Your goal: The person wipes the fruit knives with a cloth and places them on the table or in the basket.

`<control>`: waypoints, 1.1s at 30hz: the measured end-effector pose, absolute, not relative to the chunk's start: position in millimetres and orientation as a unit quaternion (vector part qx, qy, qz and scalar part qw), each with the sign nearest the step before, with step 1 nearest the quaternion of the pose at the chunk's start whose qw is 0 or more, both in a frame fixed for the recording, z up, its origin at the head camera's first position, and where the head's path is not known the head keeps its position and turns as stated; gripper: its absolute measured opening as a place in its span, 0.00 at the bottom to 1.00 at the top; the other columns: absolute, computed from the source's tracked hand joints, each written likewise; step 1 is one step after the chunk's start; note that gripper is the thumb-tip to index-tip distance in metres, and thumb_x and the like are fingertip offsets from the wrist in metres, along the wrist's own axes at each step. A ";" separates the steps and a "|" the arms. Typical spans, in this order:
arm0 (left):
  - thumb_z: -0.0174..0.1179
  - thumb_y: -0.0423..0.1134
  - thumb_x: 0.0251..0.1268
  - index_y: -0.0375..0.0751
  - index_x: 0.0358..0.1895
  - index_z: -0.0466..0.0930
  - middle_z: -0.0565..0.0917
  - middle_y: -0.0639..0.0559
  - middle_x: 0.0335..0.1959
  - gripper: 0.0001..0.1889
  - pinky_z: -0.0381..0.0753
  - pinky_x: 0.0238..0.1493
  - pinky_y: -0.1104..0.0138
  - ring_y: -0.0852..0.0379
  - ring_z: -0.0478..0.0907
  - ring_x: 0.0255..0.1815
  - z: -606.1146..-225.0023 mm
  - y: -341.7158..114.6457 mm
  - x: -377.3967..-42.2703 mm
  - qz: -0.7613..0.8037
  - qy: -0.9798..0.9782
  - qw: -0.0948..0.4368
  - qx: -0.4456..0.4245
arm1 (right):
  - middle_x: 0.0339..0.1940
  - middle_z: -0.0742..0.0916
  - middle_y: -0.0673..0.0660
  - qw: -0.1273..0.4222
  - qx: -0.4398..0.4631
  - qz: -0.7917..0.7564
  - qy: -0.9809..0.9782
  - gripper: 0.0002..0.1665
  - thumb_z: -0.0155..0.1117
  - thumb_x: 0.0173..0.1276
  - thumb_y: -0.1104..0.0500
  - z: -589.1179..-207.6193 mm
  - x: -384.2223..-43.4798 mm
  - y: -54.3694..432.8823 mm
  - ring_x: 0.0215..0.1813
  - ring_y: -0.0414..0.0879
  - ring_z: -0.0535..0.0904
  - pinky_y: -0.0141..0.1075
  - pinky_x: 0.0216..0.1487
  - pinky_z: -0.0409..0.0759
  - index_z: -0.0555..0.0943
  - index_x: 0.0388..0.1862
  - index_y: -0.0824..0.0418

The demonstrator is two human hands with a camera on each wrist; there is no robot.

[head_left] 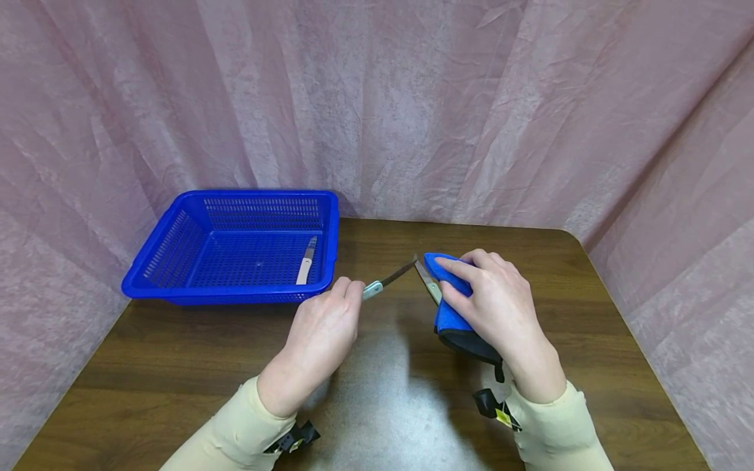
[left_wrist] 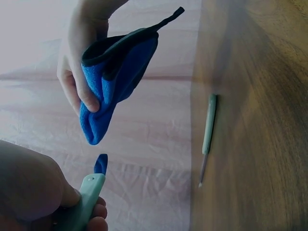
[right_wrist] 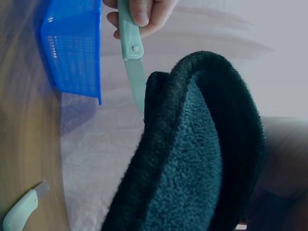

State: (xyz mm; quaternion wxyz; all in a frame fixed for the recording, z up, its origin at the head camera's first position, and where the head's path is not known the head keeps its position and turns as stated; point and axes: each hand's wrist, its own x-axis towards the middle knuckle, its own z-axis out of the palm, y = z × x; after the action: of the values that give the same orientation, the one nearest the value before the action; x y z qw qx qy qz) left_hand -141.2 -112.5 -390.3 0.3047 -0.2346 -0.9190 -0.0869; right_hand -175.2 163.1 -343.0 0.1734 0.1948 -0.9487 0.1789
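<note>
My left hand (head_left: 324,320) grips a folding knife (head_left: 374,290) by its pale green handle, the blade out and pointing up to the right. Opposite it, my right hand (head_left: 497,301) pinches a folded blue cloth (head_left: 452,318) with black edging and a small loop. In the right wrist view, the blade's tip passes out of sight behind the cloth (right_wrist: 185,159). A second green-handled knife (left_wrist: 210,122), its blade also out, lies on the table below the cloth. Inside the blue basket (head_left: 230,292) is a knife with a whitish handle (head_left: 305,265).
The basket stands at the back left of the brown wooden table (head_left: 194,353), close to my left hand. Pink curtains (head_left: 412,118) hang behind the table and along its right side.
</note>
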 end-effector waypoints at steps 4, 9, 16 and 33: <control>0.67 0.22 0.66 0.35 0.38 0.76 0.73 0.48 0.27 0.08 0.75 0.18 0.57 0.48 0.77 0.21 -391.7 -111.9 -141.8 -0.090 -0.925 0.288 -0.233 | 0.55 0.90 0.58 0.174 0.196 0.179 -0.948 0.23 0.72 0.75 0.51 -343.1 -174.1 163.4 0.55 0.58 0.84 0.58 0.53 0.82 0.90 0.68 0.45; 0.67 0.24 0.68 0.36 0.37 0.76 0.72 0.49 0.25 0.08 0.74 0.18 0.58 0.49 0.76 0.22 -392.8 -110.6 -142.1 -0.100 -0.923 0.289 -0.233 | 0.55 0.90 0.58 0.175 0.199 0.180 -0.947 0.23 0.72 0.75 0.51 -343.2 -172.8 162.7 0.55 0.58 0.84 0.57 0.53 0.82 0.90 0.68 0.45; 0.74 0.34 0.71 0.36 0.39 0.79 0.74 0.49 0.26 0.11 0.76 0.19 0.58 0.50 0.76 0.21 -392.3 -109.7 -142.7 -0.116 -0.922 0.288 -0.231 | 0.54 0.90 0.57 0.180 0.202 0.181 -0.946 0.23 0.73 0.75 0.52 -343.0 -173.2 161.9 0.54 0.57 0.84 0.57 0.51 0.82 0.90 0.67 0.45; 0.75 0.38 0.73 0.36 0.43 0.82 0.76 0.50 0.26 0.11 0.74 0.19 0.58 0.50 0.77 0.23 -391.5 -110.8 -142.9 -0.108 -0.923 0.283 -0.238 | 0.51 0.90 0.56 0.200 0.225 0.186 -0.936 0.23 0.75 0.72 0.53 -345.6 -170.0 155.3 0.53 0.56 0.84 0.55 0.49 0.82 0.91 0.65 0.46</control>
State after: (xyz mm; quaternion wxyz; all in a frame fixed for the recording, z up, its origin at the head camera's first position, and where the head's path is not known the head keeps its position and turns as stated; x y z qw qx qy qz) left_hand -142.9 -110.8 -391.5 0.2835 -0.2380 -0.9227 -0.1078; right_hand -170.0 155.3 -345.6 0.1999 0.2246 -0.9355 0.1855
